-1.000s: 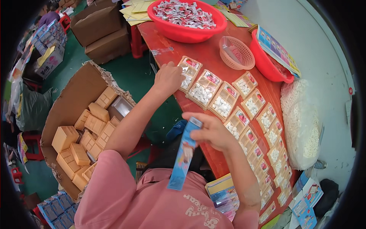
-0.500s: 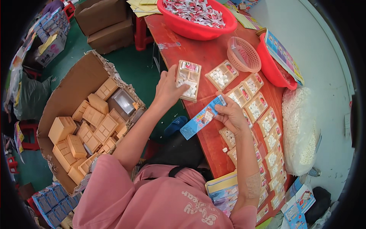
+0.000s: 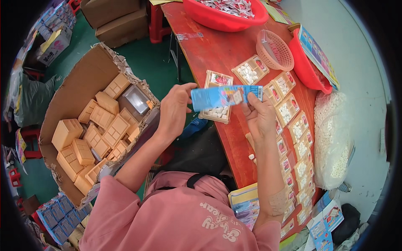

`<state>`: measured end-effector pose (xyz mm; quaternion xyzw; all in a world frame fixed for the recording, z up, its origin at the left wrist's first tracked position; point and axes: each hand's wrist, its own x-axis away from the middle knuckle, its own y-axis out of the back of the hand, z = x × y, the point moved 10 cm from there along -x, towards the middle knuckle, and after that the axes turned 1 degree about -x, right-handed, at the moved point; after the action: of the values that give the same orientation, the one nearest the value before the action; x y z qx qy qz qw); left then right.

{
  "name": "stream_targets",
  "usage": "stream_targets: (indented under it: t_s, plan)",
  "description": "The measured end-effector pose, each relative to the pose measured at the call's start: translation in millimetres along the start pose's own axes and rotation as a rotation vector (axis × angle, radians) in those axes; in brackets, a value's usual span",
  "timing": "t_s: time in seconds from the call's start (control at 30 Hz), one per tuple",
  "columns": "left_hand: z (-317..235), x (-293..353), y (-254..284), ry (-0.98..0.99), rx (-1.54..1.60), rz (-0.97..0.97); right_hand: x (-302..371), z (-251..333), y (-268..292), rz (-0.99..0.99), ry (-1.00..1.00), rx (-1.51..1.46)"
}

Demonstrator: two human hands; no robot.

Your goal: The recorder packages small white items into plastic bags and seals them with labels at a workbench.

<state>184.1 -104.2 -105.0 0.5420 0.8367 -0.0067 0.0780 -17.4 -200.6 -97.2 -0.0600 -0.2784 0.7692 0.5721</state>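
Observation:
My right hand point(image 3: 260, 119) pinches a flat blue printed carton point(image 3: 226, 96) and holds it level over the near edge of the red table point(image 3: 209, 46). Under and behind the carton is a tan plastic tray point(image 3: 217, 113) with small white sweets in its compartments. My left hand point(image 3: 175, 112) grips that tray's left side, with the thumb up at the carton's left end. Whether the tray is partly inside the carton I cannot tell.
Several filled tan trays point(image 3: 293, 125) lie in rows along the table. A red basin of wrapped sweets point(image 3: 226, 12), a pink basket point(image 3: 274, 50), a red basin of printed cards point(image 3: 310, 62) and a bag of white sweets point(image 3: 333, 142) stand beyond. On the left floor is a cardboard box of empty trays point(image 3: 92, 125).
I have lifted the tray off the table in my left hand. My right hand has swung the blue carton from slanted to level, in front of the tray.

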Motion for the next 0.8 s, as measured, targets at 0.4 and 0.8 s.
stream_targets:
  t_s: [0.4,0.8]
  plan:
    - [28,-44,-17,0.192,0.182,-0.015,-6,0,21,-0.294,0.123,0.419]
    - [40,-48,-16,0.258,0.052,-0.002,-17,8,17,-0.32,0.162,0.906]
